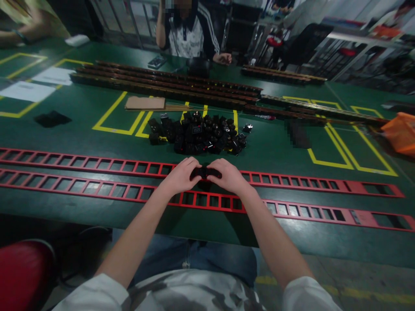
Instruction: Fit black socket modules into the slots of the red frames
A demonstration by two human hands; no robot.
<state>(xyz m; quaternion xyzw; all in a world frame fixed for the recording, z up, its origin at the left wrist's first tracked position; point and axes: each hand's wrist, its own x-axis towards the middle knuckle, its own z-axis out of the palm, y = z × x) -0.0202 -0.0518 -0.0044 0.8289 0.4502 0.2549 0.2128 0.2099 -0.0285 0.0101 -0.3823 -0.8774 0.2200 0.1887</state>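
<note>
My left hand [182, 176] and my right hand [228, 176] meet over the farther of two long red slotted frames [142, 167]. Between them they pinch a small black part [204, 172], one hand at each end; my fingers hide much of it, and I cannot tell whether it touches the frame. The nearer red slotted frame [207, 201] runs beneath my wrists, along the table's front. Just beyond my hands lies a heap of small black block-like parts [197, 131], some with shiny metal bits.
Long dark rails [162, 84] lie across the table behind the heap, beside a cardboard strip [145, 103]. White papers [27, 91] are at left, an orange bag [402, 131] at right. Across the green table [84, 207] sits another person [191, 34]. A red stool [26, 276] stands lower left.
</note>
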